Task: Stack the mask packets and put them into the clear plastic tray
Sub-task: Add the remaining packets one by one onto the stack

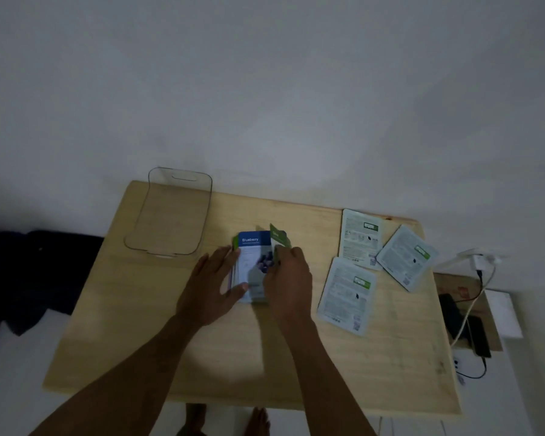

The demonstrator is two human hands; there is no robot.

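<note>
A small stack of mask packets lies mid-table, topped by a blue and white Blueberry packet (254, 256). My left hand (213, 284) rests flat against the stack's left edge, thumb on its lower corner. My right hand (288, 278) grips a green packet (279, 239), tilted up over the stack's right side. Three more packets lie face down on the right: one at the back (359, 237), one angled beside it (406, 258), one nearer me (346, 295). The clear plastic tray (145, 221) stands empty at the table's back left.
The light wooden table (202, 357) stands against a white wall. Off its right edge lie a white charger (480, 261), cables and a dark device (453, 313) on a lower surface. Dark cloth (41, 272) lies to the left. Bare feet show below the front edge.
</note>
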